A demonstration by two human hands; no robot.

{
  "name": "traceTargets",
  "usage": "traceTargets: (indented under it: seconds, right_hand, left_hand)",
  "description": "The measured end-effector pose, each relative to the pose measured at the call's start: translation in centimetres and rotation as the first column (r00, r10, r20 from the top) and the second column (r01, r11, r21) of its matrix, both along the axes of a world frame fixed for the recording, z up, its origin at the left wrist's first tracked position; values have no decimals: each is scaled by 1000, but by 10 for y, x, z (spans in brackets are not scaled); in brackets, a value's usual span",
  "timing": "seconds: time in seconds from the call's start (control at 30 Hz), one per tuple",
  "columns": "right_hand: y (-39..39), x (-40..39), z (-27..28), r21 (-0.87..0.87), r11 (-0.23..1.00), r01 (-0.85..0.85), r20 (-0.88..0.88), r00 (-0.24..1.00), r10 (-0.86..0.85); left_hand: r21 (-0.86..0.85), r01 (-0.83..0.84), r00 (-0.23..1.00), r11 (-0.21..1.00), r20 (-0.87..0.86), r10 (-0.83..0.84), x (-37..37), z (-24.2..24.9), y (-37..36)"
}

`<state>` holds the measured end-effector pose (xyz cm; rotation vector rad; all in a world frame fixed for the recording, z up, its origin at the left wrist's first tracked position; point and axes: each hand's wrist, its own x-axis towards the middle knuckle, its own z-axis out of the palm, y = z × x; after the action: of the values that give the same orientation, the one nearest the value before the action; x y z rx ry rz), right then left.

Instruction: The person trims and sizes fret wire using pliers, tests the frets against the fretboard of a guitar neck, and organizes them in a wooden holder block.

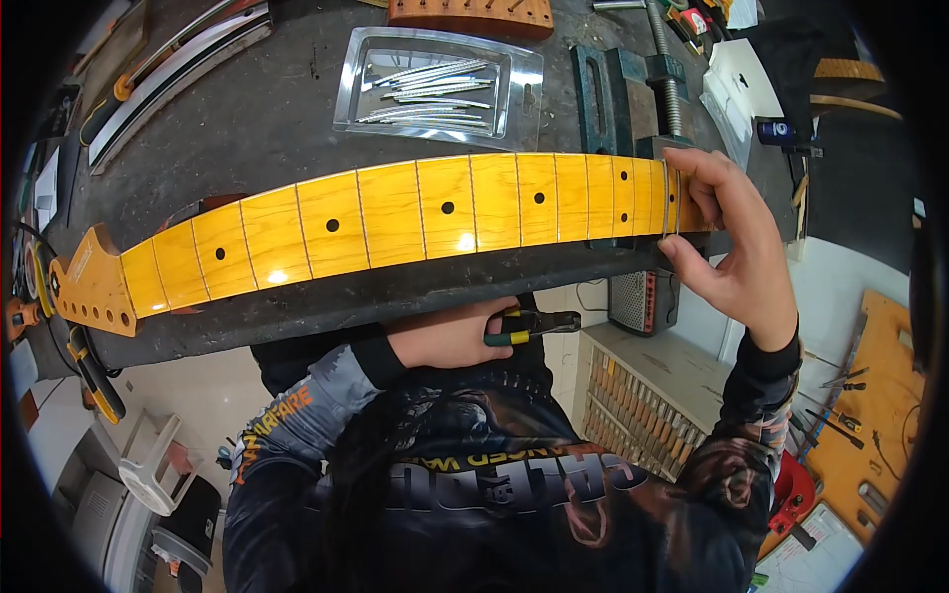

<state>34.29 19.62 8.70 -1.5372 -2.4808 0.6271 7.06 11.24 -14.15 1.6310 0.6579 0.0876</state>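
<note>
A yellow guitar neck (395, 213) with black dot inlays lies across the bench, its headstock (97, 287) to the left. Near the neck's right end, my right hand (736, 242) pinches a thin fret wire (666, 203) laid across the fretboard, with the thumb at the near edge and the index finger at the far edge. Low in front of my body, below the bench edge, my left hand (450, 334) is closed around cutting pliers (529, 326) with green and yellow handles. Their jaws point right.
Behind the neck, a clear plastic tray (346, 99) holds several loose fret wires. A metal vise (618, 94) is beside it, near a wooden block (470, 15). A curved tool (178, 84) lies at the back left. A small amplifier (643, 301) stands below the bench.
</note>
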Motion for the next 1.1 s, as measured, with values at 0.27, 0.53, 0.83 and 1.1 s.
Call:
traceTargets:
  seconds: [0.27,0.53,0.83,1.1]
  right_hand:
    - [-2,0,0,32,999,0,0,1000,0]
    - [-35,-10,2,15,997,78,-379,923,-67]
    - [-103,-94,-59,-432,862,-266,-902,147,-406]
    - [-124,-126,-63,-485,866,-123,-852,287,-437]
  left_hand:
    - [-16,-12,1000,1000,-8,11,-2,3,-2]
    - [138,-196,941,971,307,146,-35,14,-11]
    - [-315,-535,629,784,471,618,-85,98,-52]
    - [-47,-697,675,716,293,677,-99,129,-90]
